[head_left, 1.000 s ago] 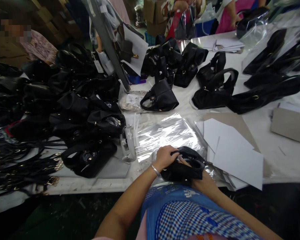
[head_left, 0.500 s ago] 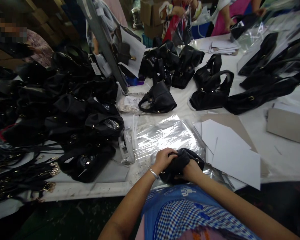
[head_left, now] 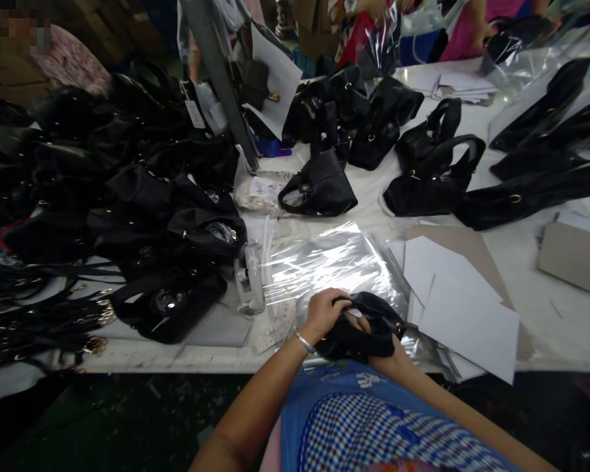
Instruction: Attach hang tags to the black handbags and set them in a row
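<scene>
A small black handbag (head_left: 373, 344) lies on its side at the table's front edge, against my apron, its mouth facing up. My left hand (head_left: 325, 313), with a silver bangle at the wrist, is closed on the left edge of the bag's mouth. Reaching in from the right, my right hand (head_left: 358, 321) is inside the bag, and only part of its fingers shows through the opening. A small white spot beside those fingers is too small to name. Beneath the bag lies a stack of clear plastic sleeves (head_left: 334, 259).
White and grey cards (head_left: 465, 314) lie to the right. Many black handbags (head_left: 137, 196) are heaped at left, near straps with gold clasps (head_left: 98, 311). One handbag (head_left: 324, 187) stands ahead beside a metal post (head_left: 221, 85). Co-workers' hands are at the far side.
The handbag has turned so its mouth opens upward. My right hand has gone from on top of it to inside it. My left hand keeps its grip on the edge.
</scene>
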Demonstrator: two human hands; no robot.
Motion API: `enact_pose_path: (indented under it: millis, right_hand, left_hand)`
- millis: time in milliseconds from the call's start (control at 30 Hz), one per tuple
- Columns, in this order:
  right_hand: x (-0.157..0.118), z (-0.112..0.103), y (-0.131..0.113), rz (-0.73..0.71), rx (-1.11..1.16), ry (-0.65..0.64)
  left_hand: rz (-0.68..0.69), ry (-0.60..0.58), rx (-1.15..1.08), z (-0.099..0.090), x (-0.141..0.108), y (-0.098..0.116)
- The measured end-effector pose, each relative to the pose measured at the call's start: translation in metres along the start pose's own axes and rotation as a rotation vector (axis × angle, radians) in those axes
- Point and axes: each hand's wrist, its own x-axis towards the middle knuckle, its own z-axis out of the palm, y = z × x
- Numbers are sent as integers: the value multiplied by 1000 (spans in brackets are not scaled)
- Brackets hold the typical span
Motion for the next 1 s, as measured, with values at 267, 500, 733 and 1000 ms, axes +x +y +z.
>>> enact_pose_path:
  millis: [267, 500, 733, 1000]
  right_hand:
    - [39, 0, 11, 36, -16, -292]
    - [12, 3, 7, -52, -45, -77]
    - [-17, -6, 6, -31, 157, 43]
    - [-7, -21, -8, 6, 83, -7]
  left_hand:
    - [-26, -144, 73, -5, 2, -2]
    - [54, -280, 364, -4, 11, 0]
    - [-1, -187, 486, 8, 10, -1]
    - [-28, -180, 355, -1, 12, -7]
